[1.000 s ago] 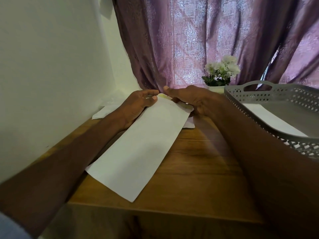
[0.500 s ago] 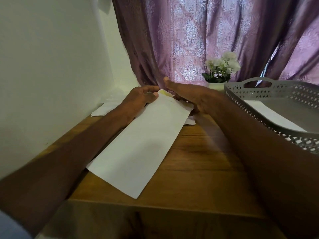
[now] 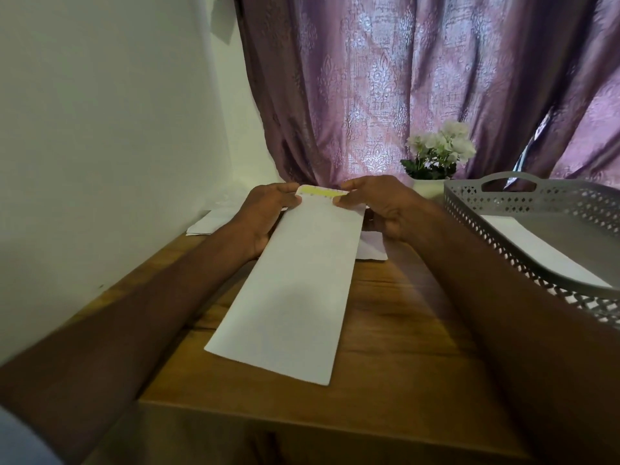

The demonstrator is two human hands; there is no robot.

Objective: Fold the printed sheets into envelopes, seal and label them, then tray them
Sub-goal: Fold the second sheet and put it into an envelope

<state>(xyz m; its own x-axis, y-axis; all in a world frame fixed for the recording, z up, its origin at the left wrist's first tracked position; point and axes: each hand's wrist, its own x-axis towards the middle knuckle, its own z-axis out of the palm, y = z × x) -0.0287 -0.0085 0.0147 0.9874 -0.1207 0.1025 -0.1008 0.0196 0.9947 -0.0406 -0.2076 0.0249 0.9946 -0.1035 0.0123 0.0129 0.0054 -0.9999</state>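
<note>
your hands pinch the unsealed envelope at its yellow flap; one already lies in the tray, sealing and labelling remain.

Bare tabletop lies open right of the envelope, up to the grey tray, which blocks the right side. Wall closes the left; curtain and flowerpot stand behind the envelope.
</note>
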